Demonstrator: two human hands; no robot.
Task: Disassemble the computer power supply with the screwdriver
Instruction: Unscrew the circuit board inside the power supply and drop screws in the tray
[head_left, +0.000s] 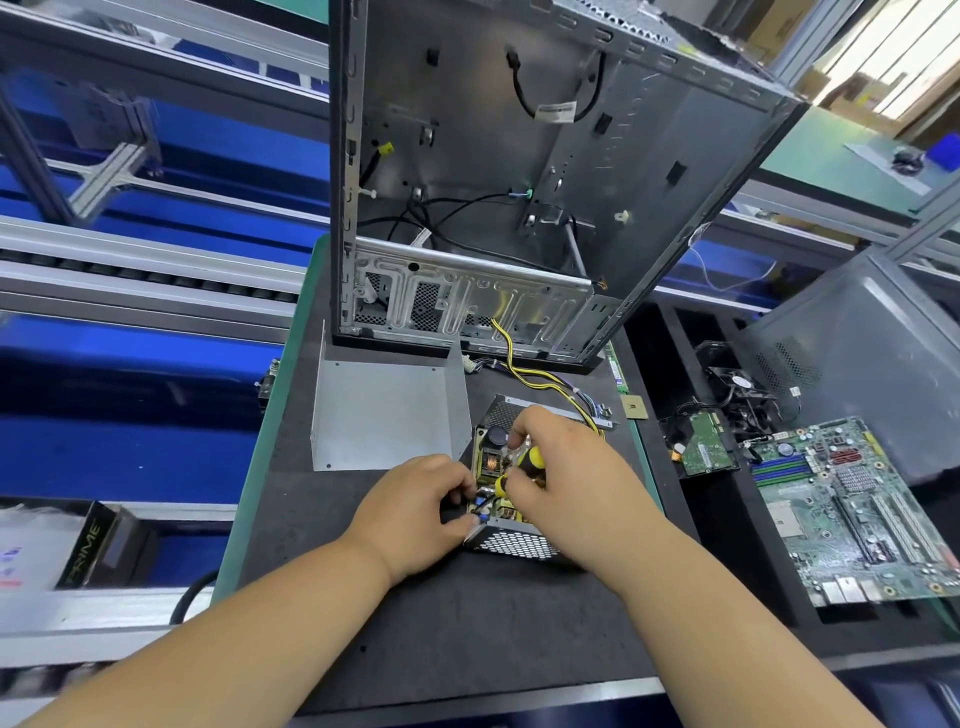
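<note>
Both hands work over one opened power supply (511, 540) near the middle of the dark tabletop (441, 639). Right hand (563, 475) grips one yellow-and-black screwdriver (527, 463), its tip down among the parts. Left hand (415, 506) pinches the supply's near-left corner, fingers curled on it. One loose metal cover (382, 415) lies just left of the supply; one empty computer case (519, 182) stands at the far edge. One motherboard (857, 509) sits off the right edge.
</note>
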